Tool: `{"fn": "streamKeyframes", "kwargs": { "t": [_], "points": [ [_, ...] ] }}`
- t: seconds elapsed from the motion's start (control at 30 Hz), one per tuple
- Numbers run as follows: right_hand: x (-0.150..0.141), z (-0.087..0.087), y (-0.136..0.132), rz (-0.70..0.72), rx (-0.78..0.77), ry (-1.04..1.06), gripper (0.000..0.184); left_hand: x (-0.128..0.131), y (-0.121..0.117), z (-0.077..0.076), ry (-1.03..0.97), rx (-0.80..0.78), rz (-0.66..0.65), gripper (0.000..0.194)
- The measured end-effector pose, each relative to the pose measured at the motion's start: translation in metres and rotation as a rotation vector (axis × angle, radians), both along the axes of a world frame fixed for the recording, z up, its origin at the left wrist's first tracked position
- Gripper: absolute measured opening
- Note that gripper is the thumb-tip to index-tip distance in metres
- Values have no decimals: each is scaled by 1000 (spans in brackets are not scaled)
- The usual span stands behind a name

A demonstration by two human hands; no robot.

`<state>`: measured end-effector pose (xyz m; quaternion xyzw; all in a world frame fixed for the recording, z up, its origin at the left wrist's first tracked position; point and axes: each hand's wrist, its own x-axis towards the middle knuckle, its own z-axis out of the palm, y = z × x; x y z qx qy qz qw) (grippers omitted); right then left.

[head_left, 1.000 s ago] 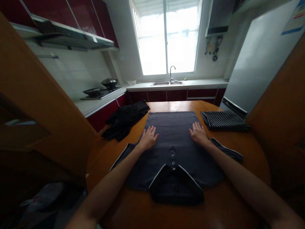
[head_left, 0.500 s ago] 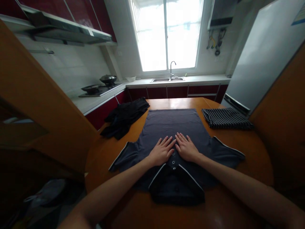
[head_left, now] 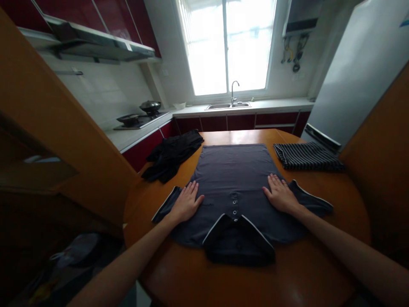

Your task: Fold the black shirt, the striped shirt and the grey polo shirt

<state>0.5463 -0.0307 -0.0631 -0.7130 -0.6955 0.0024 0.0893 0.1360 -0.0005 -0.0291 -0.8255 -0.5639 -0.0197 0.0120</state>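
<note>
A dark grey-blue polo shirt [head_left: 234,170] lies spread face up on the wooden table [head_left: 255,281], its white-edged collar toward me and its hem at the far side. My left hand [head_left: 187,202] rests flat on the shirt's left side by the sleeve, fingers stretched out. Over on the right side, my right hand [head_left: 280,192] presses flat near the other sleeve, fingers extended, thumb apart. Neither hand grips anything. The buttoned placket shows uncovered between them.
Crumpled black clothing [head_left: 175,154] lies at the table's far left. A folded black-and-white striped cloth [head_left: 308,156] is at the far right. Beyond stand a counter with a sink [head_left: 228,105], a stove with a pan [head_left: 128,120], and a fridge [head_left: 354,72].
Both hands have slid apart from the shirt's middle, the left one out to the left and the right one out to the right. The view has shifted slightly.
</note>
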Motion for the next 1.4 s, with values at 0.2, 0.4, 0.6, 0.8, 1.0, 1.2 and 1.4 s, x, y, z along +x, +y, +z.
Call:
{"fn": "streamKeyframes", "kwargs": {
  "t": [0.2,0.4,0.6,0.8,1.0,1.2,1.4],
  "points": [
    [-36,20,-21,108,122,55,63,32,-20,11,-83,127,-160,59],
    [-77,25,-58,500,21,139,60,46,-40,5,-118,-72,-422,55],
    [-46,20,-70,340,25,91,65,27,-45,3,-87,-49,-416,58],
    [-5,11,-86,235,67,34,62,-2,-57,-2,-93,27,-428,57],
    [1,20,-104,190,141,14,56,-20,-75,8,-138,45,-430,57],
    [-28,39,-147,603,15,98,63,-9,-117,27,-152,-94,-625,63],
    [-13,36,-171,668,-91,117,73,-16,-135,34,-89,-173,-645,72]
  ]
}}
